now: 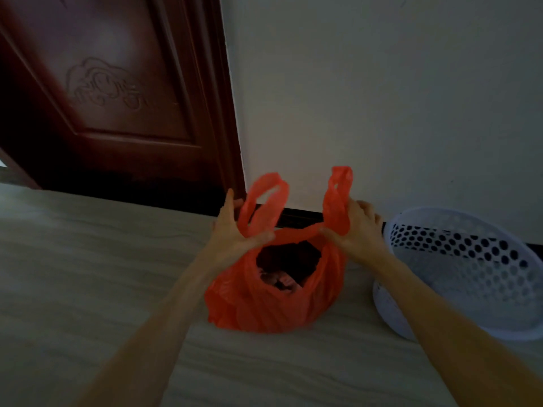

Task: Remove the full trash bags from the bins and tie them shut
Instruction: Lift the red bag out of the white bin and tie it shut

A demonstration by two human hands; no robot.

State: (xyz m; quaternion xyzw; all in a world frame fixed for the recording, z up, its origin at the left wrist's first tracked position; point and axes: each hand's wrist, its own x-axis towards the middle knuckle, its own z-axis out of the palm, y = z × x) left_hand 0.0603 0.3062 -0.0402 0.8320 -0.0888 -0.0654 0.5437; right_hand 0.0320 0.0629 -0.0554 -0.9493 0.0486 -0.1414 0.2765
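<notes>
A red plastic trash bag (273, 301) stands on the floor in the middle of the head view, its mouth open with dark and pinkish rubbish showing inside. My left hand (235, 230) grips the base of the bag's left handle loop, which sticks up above my fingers. My right hand (357, 226) grips the base of the right handle loop in the same way. A white perforated plastic bin (458, 271) sits just right of the bag, tilted, with no bag in it.
A dark red wooden door (111, 98) fills the upper left. A pale wall (382, 98) with a dark skirting board runs right behind the bag and bin. Pale grained floor (88, 274) stretches to the left and towards me.
</notes>
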